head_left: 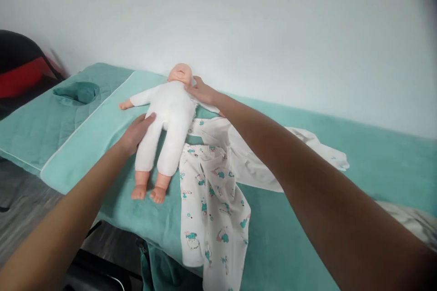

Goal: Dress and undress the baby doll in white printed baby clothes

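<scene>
A baby doll (174, 104) with a white cloth body and bare plastic head, hands and feet lies face up, its feet toward me. My left hand (137, 134) grips the side of its hip and thigh, thumb on top. My right hand (202, 91) holds it at the shoulder beside the neck, with some fingers hidden behind. Close to the doll's leg lie small white printed trousers (218, 218), hanging over the front edge. A white baby top (249, 163) is spread out beyond them, partly covered by my right forearm.
The doll lies on a green padded massage bed (307, 236) with a face hole (77, 93) at its left end. A white wall (239, 22) runs behind. A black and red chair (23, 68) stands at the far left. Pale cloth (409, 218) lies at the right.
</scene>
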Motion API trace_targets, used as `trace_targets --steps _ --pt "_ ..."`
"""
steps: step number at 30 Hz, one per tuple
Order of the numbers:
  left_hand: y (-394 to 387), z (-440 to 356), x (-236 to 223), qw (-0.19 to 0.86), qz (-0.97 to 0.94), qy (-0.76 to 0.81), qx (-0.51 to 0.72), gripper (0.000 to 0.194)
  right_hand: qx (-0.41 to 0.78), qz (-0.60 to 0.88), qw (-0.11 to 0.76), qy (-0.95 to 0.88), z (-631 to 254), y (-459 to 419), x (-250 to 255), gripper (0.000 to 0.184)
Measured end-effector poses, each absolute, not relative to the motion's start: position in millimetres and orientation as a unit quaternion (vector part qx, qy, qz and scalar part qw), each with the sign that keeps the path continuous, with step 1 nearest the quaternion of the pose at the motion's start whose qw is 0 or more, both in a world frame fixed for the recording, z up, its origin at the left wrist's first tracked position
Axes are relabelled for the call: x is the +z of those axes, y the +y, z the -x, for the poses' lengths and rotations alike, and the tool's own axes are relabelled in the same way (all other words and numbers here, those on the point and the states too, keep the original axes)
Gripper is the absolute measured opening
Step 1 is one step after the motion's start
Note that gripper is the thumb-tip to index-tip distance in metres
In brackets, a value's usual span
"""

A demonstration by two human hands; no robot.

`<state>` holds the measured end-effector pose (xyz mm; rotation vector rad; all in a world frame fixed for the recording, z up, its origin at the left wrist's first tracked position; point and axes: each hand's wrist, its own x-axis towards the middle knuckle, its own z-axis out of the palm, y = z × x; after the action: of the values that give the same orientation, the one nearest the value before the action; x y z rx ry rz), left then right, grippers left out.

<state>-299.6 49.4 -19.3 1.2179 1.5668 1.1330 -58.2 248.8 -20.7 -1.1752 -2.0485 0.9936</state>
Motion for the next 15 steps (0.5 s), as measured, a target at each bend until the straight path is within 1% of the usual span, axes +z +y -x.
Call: trace_targets --steps 2,3,4,5,6,8,10,11,13,15 --pt "37.3 296.0 -13.5 0.197 -0.584 0.645 0.453 0.054 0.306 0.522 0.252 -0.755 23.5 236.0 -30.2 0.075" --pt "28.7 289.8 -8.8 0.104 -0.639 0.628 0.432 0.049 0.260 0.561 0.240 -0.748 2.2 227.0 -33.5 0.069" --pt "19.0 280.6 -4.0 0.039 -0.698 0.595 0.397 0.045 0.208 0.595 0.218 -0.745 -20.2 216.2 -35.8 0.063" --pt "8.7 269.0 -0.2 0.002 -0.756 0.553 0.349 0.044 0.151 0.625 0.194 -0.741 -42.6 203.9 -37.0 0.057" --pt "-1.3 255.5 1.9 -0.012 -0.808 0.511 0.293 0.043 0.109 0.646 0.159 -0.739 -63.6 190.2 -37.0 0.053" --pt "-18.2 226.3 -0.8 -0.014 -0.874 0.449 0.187 0.045 0.077 0.656 0.048 -0.749 -97.6 159.8 -33.8 0.050" --pt "-28.5 199.4 -10.0 -0.021 -0.895 0.431 0.113 0.049 0.066 0.629 -0.063 -0.772 -117.2 127.5 -26.2 0.046" --pt "-31.4 188.3 -15.0 -0.027 -0.895 0.437 0.084 0.051 0.058 0.612 -0.098 -0.783 -121.7 111.4 -21.2 0.042" --pt "-34.9 171.0 -20.5 -0.033 -0.886 0.461 0.039 0.046 0.038 0.586 -0.124 -0.800 -122.5 80.2 -9.6 0.033" --pt "-39.4 158.2 -16.4 -0.019 -0.881 0.472 0.027 0.034 0.026 0.569 -0.114 -0.814 -117.4 50.2 3.6 0.026"
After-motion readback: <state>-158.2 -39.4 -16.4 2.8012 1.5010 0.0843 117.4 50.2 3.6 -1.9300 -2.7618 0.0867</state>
